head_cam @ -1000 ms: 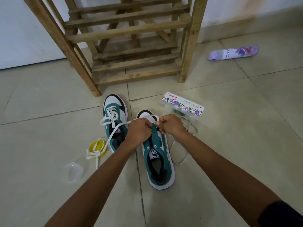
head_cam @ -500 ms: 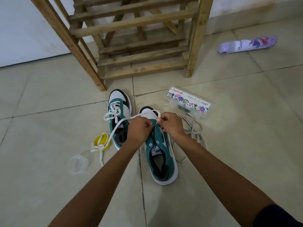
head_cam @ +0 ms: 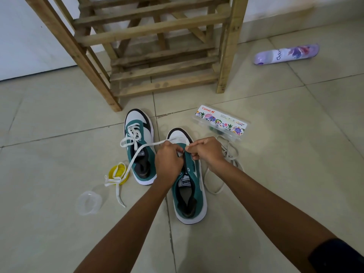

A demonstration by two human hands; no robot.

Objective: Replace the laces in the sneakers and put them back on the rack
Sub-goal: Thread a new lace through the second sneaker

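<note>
I see both hands over the right sneaker (head_cam: 190,186) on the floor tiles: left hand (head_cam: 169,161) curled round the white lace (head_cam: 136,156), right hand (head_cam: 209,151) pinching its end at the eyelets. Left sneaker (head_cam: 138,146) beside it, before the wooden rack (head_cam: 157,46)

head cam | looks forward and down, close above floor (head_cam: 275,194) | rack (head_cam: 157,56) at top

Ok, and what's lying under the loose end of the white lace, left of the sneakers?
The white lace trails over a yellow lid on the floor tiles; its knotted end crosses the lid's rim. Whatever sits beneath the lid is covered. A clear plastic cup lies nearby, apart from the lace.
</note>
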